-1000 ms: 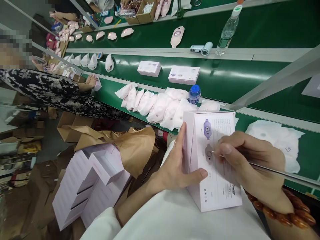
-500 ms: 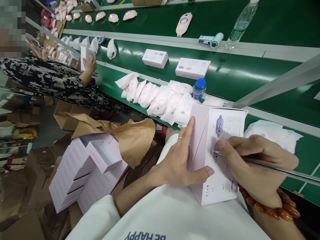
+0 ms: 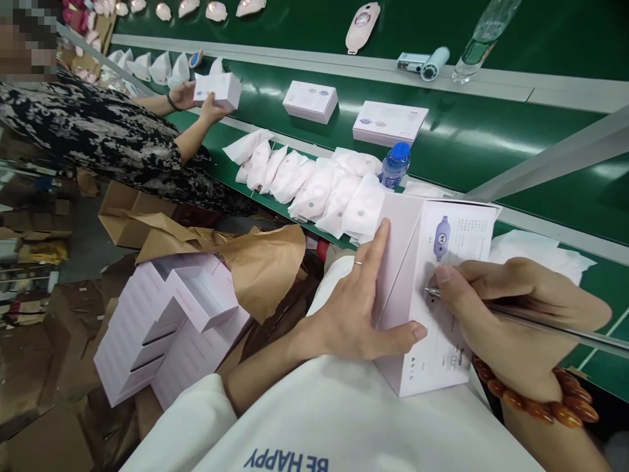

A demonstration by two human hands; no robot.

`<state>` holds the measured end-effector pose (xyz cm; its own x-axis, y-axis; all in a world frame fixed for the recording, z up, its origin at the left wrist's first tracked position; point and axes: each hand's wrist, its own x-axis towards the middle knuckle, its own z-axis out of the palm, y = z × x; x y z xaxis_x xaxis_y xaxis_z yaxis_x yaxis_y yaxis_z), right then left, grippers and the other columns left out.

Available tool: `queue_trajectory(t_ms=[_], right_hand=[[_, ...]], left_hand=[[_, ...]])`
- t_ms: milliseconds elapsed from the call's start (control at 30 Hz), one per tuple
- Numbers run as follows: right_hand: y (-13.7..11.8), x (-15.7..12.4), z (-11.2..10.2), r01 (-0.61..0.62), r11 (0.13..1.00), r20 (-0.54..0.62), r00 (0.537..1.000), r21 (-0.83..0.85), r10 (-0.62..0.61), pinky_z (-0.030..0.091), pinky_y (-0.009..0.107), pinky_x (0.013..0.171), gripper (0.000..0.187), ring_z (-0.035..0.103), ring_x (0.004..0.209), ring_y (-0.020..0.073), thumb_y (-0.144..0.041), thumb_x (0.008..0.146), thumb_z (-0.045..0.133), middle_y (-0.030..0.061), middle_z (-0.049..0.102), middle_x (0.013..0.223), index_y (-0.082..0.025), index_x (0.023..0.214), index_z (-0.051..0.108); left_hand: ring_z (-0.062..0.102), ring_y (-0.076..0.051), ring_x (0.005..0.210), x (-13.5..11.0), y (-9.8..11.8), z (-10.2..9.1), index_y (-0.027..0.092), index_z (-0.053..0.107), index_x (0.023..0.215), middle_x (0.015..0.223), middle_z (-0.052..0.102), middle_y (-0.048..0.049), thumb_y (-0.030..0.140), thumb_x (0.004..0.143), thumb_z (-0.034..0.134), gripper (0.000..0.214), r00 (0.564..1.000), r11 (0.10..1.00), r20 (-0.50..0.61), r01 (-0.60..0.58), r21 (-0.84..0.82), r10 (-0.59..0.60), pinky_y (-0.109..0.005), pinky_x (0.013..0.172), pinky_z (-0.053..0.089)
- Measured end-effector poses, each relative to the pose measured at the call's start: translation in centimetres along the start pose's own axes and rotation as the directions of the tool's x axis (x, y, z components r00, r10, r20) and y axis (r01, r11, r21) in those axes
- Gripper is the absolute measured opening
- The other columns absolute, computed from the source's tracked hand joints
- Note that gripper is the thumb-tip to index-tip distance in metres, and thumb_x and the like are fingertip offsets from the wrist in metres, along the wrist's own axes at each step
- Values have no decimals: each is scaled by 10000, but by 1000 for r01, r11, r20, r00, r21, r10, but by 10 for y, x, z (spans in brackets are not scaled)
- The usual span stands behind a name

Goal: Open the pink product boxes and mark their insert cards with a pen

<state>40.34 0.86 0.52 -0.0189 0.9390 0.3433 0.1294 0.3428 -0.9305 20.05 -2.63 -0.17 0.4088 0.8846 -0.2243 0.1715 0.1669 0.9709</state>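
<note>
A white-and-pale-pink printed box stands tilted in front of me at the bench edge. My left hand grips it from the left, fingers along its plain side and thumb by the printed face. My right hand is closed around a slender pointed metal tool, whose tip meets the printed face below a picture of a purple device. The far end of the tool runs off to the right. Beside the box lie several white-wrapped pouches and a blue-capped bottle.
Two closed boxes sit on the green bench. A pink device, a light-blue cylinder and a clear bottle are farther back. At left, a co-worker's hands hold another box; below, a carton holds stacked boxes.
The co-worker has turned the box and brought it to the right, both hands on it. My view has shifted slightly; my hands keep the same hold, the tool tip still at the printed face.
</note>
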Motion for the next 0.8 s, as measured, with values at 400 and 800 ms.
queue_trajectory(t_ms=[400, 800], right_hand=[[-3, 0, 2, -31, 999, -17, 999, -42, 31, 372, 253, 386, 477, 471, 387, 93, -65, 886, 842, -105, 476, 514, -238, 625, 482], [184, -15, -70, -474, 721, -471, 852, -506, 230, 435, 396, 527, 475, 568, 515, 235, -643, 897, 861, 22, 592, 607, -293, 686, 619]], left_hand=[[257, -555, 1755, 1, -2, -1, 414, -80, 1876, 1930, 276, -120, 596, 942, 915, 1377, 1000, 999, 0, -2, -32, 2, -829, 1411, 170], [741, -338, 1189, 58, -53, -69, 274, 565, 1626, 1251, 774, -94, 444, 874, 897, 839, 767, 797, -411, 209, -566, -493, -445, 1044, 588]])
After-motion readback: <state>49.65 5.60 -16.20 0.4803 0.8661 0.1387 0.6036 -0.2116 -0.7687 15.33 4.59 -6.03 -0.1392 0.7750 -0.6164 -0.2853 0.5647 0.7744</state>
